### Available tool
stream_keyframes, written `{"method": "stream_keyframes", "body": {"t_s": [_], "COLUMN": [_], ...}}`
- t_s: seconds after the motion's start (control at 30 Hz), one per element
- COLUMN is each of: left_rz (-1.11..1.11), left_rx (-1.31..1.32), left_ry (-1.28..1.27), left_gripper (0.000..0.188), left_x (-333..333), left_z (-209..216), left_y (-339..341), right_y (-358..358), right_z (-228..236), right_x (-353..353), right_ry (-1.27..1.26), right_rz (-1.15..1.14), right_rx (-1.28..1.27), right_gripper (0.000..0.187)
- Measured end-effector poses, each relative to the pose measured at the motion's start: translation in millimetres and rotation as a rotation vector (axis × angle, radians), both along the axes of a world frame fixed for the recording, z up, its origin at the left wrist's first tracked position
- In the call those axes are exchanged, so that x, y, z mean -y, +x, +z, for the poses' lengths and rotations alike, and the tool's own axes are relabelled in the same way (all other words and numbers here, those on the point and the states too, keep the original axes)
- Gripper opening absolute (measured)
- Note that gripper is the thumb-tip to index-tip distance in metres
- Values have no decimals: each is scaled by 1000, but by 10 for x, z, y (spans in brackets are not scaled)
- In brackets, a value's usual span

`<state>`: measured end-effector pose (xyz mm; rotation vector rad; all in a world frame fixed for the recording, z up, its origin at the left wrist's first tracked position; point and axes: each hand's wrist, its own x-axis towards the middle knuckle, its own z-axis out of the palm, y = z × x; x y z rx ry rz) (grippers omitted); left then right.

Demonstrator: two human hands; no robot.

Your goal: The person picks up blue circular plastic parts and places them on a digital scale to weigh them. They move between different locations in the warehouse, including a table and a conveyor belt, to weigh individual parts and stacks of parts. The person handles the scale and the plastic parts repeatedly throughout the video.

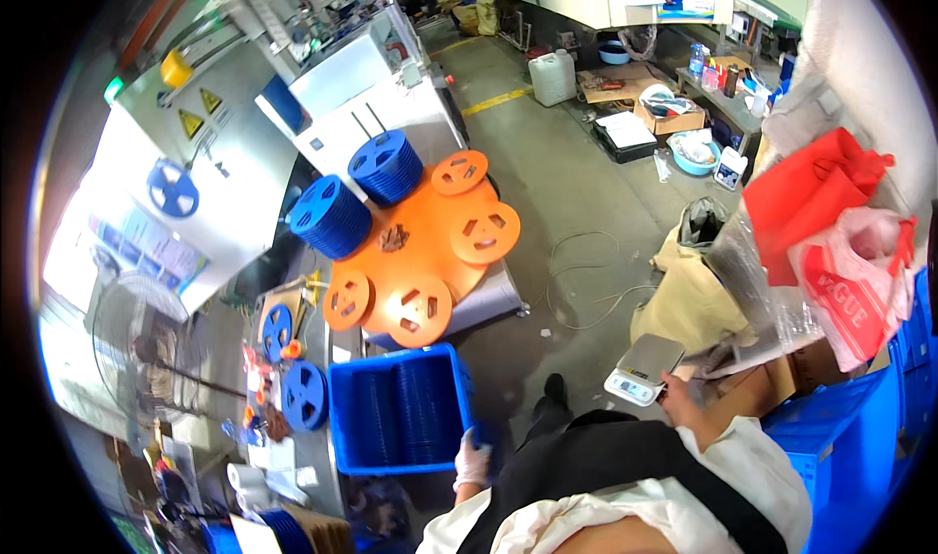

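Note:
My left hand (472, 459), in a white glove, is closed at the right end of a blue plastic bin (467, 383), near its lower corner. Inside the bin stand rows of dark blue discs (399, 412), packed on edge. A small white digital scale (626, 389) with a grey weighing plate is in my right hand (676, 398), whose fingers grip its right side. The scale is in front of my body, tilted a little.
Beyond the bin, an orange rotary table (403, 246) carries two stacks of blue reels (329, 218) on posts. Blue reels (304, 396) lie on a bench at the left. Tan sacks (689, 305), red bags (811, 192) and blue crates (845, 427) stand at the right. A cable (584, 327) trails across the floor.

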<state>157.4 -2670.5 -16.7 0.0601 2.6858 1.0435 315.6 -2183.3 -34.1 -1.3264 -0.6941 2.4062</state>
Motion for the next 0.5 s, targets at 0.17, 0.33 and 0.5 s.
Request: {"method": "stream_keyframes", "body": {"t_s": [0.17,0.33,0.5], "left_rz": [-364,-561,-476], "left_rx": [118,-11,207], "left_ry": [7,454,719], "left_gripper": [59,54,50], "left_x": [-2273,-3949,-5560], "left_z": [997,1170,1422], "left_y": [-2083,-3968,-4839], "right_y": [-642,-1874,-2750], "right_z": [-379,274,227], "right_x": [-769,-1398,-2353], "right_ry": [392,81,-135], "right_rz": [75,-213,-444], "right_rx": [72,224,174], "right_gripper": [28,22,28]}}
